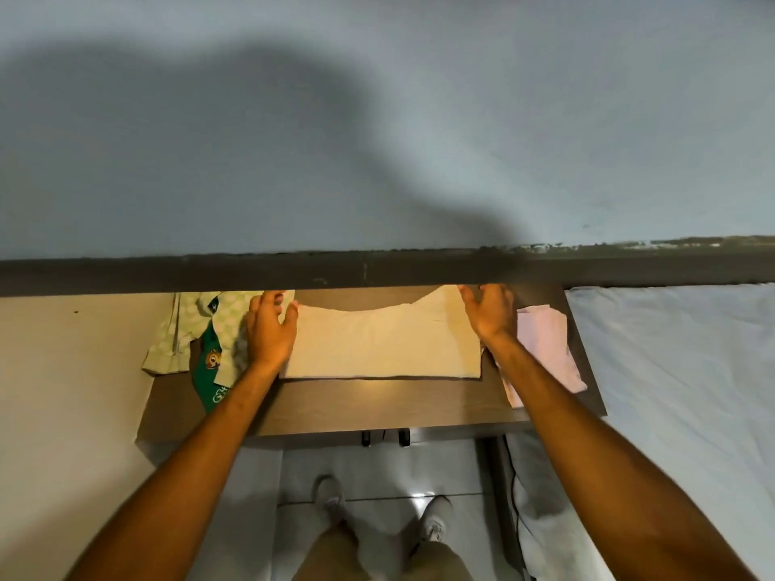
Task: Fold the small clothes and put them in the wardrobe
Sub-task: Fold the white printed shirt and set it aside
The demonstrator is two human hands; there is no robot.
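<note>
A cream garment [377, 343] lies spread flat on the brown table [377, 406]. My left hand [270, 329] rests palm down on its left edge, fingers spread. At the garment's upper right corner, my right hand [488, 312] lies with fingers apart; whether it pinches the cloth I cannot tell. To the left sits a green-and-white patterned garment [197, 325] with a dark green piece [209, 371] showing a tiger print. A pale pink garment [543, 345] lies at the table's right end, partly under my right forearm.
A dark ledge [377, 272] runs along the table's far side under a grey-blue wall [377, 119]. A bed with a white sheet [679, 371] is to the right. A beige surface [71, 392] is at the left. My feet [377, 513] stand on tiled floor.
</note>
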